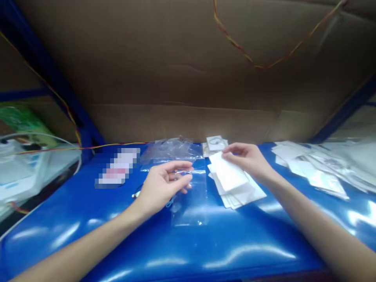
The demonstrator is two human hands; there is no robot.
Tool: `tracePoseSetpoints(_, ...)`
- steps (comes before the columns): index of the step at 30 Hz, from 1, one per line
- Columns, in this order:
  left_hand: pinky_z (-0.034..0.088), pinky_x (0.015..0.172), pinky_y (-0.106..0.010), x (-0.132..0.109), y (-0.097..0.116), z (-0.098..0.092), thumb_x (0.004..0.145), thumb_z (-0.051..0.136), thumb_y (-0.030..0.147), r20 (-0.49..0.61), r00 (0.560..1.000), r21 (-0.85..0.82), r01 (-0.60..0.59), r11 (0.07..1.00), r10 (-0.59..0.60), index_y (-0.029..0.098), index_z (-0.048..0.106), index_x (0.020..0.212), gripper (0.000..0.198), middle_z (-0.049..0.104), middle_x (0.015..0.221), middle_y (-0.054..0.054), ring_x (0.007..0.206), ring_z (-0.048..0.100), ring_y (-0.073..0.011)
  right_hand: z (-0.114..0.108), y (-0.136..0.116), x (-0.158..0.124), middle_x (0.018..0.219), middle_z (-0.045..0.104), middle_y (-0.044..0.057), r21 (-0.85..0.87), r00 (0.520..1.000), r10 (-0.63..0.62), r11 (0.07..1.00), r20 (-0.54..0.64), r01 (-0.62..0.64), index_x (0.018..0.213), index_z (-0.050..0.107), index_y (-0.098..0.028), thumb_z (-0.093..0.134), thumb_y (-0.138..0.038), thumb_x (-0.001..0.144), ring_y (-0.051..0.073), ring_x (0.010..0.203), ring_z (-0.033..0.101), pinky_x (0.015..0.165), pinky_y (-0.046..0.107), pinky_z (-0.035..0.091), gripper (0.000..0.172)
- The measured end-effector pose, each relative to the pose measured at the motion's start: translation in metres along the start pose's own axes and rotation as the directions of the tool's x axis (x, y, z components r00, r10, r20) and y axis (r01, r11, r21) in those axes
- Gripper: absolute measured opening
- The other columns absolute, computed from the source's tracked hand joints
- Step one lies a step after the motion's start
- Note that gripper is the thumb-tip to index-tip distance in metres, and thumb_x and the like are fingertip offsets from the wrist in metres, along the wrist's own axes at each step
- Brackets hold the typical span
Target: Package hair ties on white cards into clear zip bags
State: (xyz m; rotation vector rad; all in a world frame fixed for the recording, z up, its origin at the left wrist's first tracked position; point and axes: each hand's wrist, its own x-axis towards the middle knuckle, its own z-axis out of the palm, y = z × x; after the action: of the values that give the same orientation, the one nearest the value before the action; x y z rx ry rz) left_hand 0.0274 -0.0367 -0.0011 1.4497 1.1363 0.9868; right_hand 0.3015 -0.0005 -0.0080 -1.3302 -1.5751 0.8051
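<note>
My right hand (245, 158) pinches the upper edge of a white card (229, 172) between thumb and fingers. The card is tilted over a small stack of similar white cards (252, 192). To the left, my left hand (164, 186) hovers above a clear plastic bag (190, 211) that lies flat on the table. Its fingers are curved, with a gap between thumb and forefinger and nothing visible in it. Partly hidden under this hand is a bit of blue cord (169, 203). Behind the hands lie more clear bags (173, 149) and a small white packet with a dark ring-shaped print (216, 142).
A shiny blue surface (246, 250) covers the table. White flat packets (317, 168) are piled at the right. A blurred-out pinkish item (117, 168) lies at the left. Cardboard (188, 78) walls the back, with a red-yellow twisted wire (249, 58) hanging down and blue posts (55, 74) beside it.
</note>
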Motion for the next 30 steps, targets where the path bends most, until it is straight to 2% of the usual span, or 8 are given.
tracePoseSetpoints(4, 0.055, 0.054, -0.023, 0.001, -0.003, -0.001, 0.076, 0.083, 0.031, 0.015, 1.000, 0.000, -0.008, 1.000, 0.008, 0.013, 0.073, 0.116, 0.045, 0.079, 0.078, -0.006, 0.056, 0.070, -0.0153, 0.002, -0.008, 0.000, 0.089, 0.078, 0.010, 0.372, 0.996, 0.084, 0.926, -0.033, -0.066, 0.100, 0.080, -0.015, 0.079, -0.039, 0.079, 0.016, 0.065, 0.066, 0.051, 0.025, 0.048, 0.032)
tracePoseSetpoints(7, 0.055, 0.055, -0.024, 0.002, -0.004, -0.002, 0.075, 0.083, 0.033, 0.014, 0.999, -0.007, -0.033, 0.999, 0.034, 0.014, 0.074, 0.116, 0.046, 0.081, 0.097, -0.009, 0.058, 0.069, -0.0144, 0.004, -0.013, 0.000, 0.101, 0.078, 0.011, 0.459, 0.999, 0.045, 0.887, 0.014, -0.046, 0.109, 0.079, -0.018, 0.075, -0.036, 0.081, 0.021, 0.077, 0.072, 0.053, 0.027, 0.053, 0.033)
tracePoseSetpoints(9, 0.055, 0.055, -0.024, 0.002, -0.005, -0.002, 0.074, 0.083, 0.031, 0.011, 0.999, 0.000, -0.042, 0.999, 0.042, 0.014, 0.075, 0.114, 0.044, 0.081, 0.096, -0.008, 0.058, 0.068, -0.0144, 0.006, -0.014, -0.002, 0.110, 0.078, 0.009, 0.501, 0.999, -0.003, 0.866, 0.035, -0.016, 0.112, 0.078, -0.022, 0.081, -0.032, 0.077, 0.023, 0.085, 0.074, 0.056, 0.027, 0.056, 0.036)
tracePoseSetpoints(12, 0.054, 0.056, -0.026, 0.001, -0.005, -0.002, 0.076, 0.082, 0.031, 0.025, 0.999, 0.038, -0.041, 0.998, 0.040, 0.013, 0.075, 0.115, 0.044, 0.078, 0.076, -0.006, 0.057, 0.068, -0.0167, 0.009, -0.013, -0.005, 0.087, 0.077, 0.004, 0.492, 0.997, -0.069, 0.869, 0.021, 0.050, 0.099, 0.080, -0.022, 0.085, -0.030, 0.076, 0.016, 0.067, 0.069, 0.050, 0.023, 0.050, 0.025)
tracePoseSetpoints(15, 0.054, 0.057, -0.028, 0.000, -0.005, -0.002, 0.079, 0.080, 0.036, 0.043, 0.997, 0.042, -0.060, 0.997, 0.058, 0.013, 0.076, 0.115, 0.043, 0.080, 0.084, -0.009, 0.056, 0.067, -0.0171, 0.011, -0.011, -0.007, 0.064, 0.066, -0.001, 0.458, 0.993, -0.104, 0.886, 0.055, 0.067, 0.080, 0.079, -0.019, 0.084, -0.033, 0.079, 0.009, 0.051, 0.054, 0.045, 0.022, 0.044, 0.015)
tracePoseSetpoints(21, 0.060, 0.063, -0.032, 0.002, -0.010, 0.000, 0.079, 0.081, 0.036, 0.037, 0.998, 0.068, -0.057, 0.996, 0.055, 0.014, 0.076, 0.115, 0.042, 0.079, 0.112, -0.014, 0.075, 0.074, -0.0222, 0.011, -0.009, -0.007, 0.085, 0.075, 0.004, 0.459, 0.985, -0.092, 0.888, 0.145, 0.015, 0.093, 0.077, -0.017, 0.087, -0.035, 0.076, 0.015, 0.063, 0.066, 0.050, 0.026, 0.054, 0.027)
tracePoseSetpoints(25, 0.063, 0.076, -0.036, 0.004, -0.013, -0.001, 0.077, 0.082, 0.034, 0.043, 0.998, 0.019, -0.056, 0.998, 0.055, 0.011, 0.074, 0.114, 0.045, 0.079, 0.111, -0.015, 0.092, 0.076, -0.0274, 0.012, -0.009, -0.008, 0.076, 0.074, 0.003, 0.449, 0.989, -0.076, 0.893, 0.130, 0.010, 0.099, 0.073, -0.016, 0.089, -0.034, 0.074, 0.015, 0.055, 0.064, 0.047, 0.026, 0.053, 0.034)
tracePoseSetpoints(30, 0.062, 0.085, -0.043, 0.004, -0.015, 0.000, 0.073, 0.085, 0.028, 0.025, 0.999, -0.037, -0.038, 0.999, 0.039, 0.012, 0.071, 0.115, 0.047, 0.081, 0.101, -0.013, 0.089, 0.077, -0.0268, 0.015, -0.013, -0.010, 0.076, 0.072, -0.001, 0.395, 0.988, -0.133, 0.914, 0.077, 0.092, 0.117, 0.068, -0.020, 0.085, -0.034, 0.078, 0.013, 0.055, 0.063, 0.046, 0.023, 0.051, 0.044)
